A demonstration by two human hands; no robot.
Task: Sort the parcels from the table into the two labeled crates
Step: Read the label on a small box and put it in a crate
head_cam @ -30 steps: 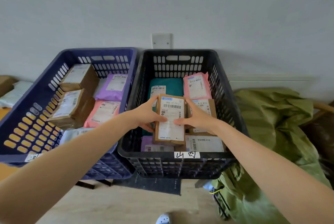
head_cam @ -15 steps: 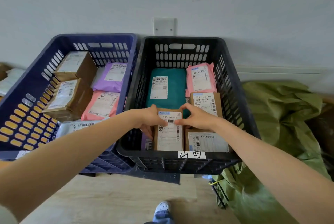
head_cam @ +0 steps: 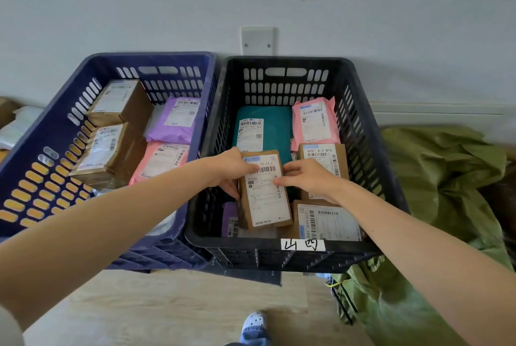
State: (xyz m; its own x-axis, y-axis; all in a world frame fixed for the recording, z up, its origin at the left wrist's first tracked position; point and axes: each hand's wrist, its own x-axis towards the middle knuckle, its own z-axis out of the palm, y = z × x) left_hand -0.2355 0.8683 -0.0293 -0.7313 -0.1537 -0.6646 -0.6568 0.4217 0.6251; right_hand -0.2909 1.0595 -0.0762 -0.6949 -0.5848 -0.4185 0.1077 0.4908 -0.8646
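Placing step, near its end. Holding a brown cardboard parcel with a white shipping label point(head_cam: 264, 192) low inside the black slotted plastic crate point(head_cam: 284, 86), the one marked by a white handwritten tag point(head_cam: 303, 244) on its front rim. Gripped along the left edge by the left hand point(head_cam: 231, 169), thumb on the label and fingers tucked beneath. Pinched at the right edge by the right hand point(head_cam: 307, 181), fingers curled over the top.

Lying tilted, lower end over a purple plastic mailer point(head_cam: 229, 213) and just beside a flat brown box with a barcode label point(head_cam: 329, 224). Cannot tell whether fully resting or partly carried. Beyond it, a teal plastic mailer point(head_cam: 279, 128), a pink plastic mailer point(head_cam: 314, 122) and another brown cardboard box point(head_cam: 332, 156). To the left, a blue slotted plastic crate point(head_cam: 36, 178) holding parcels of its own.

Next, probably: settle the parcel flat into the gap, loosen both grips and draw the fingers out from beneath without dragging the neighbours. Then turn back for another parcel. No desk in view.
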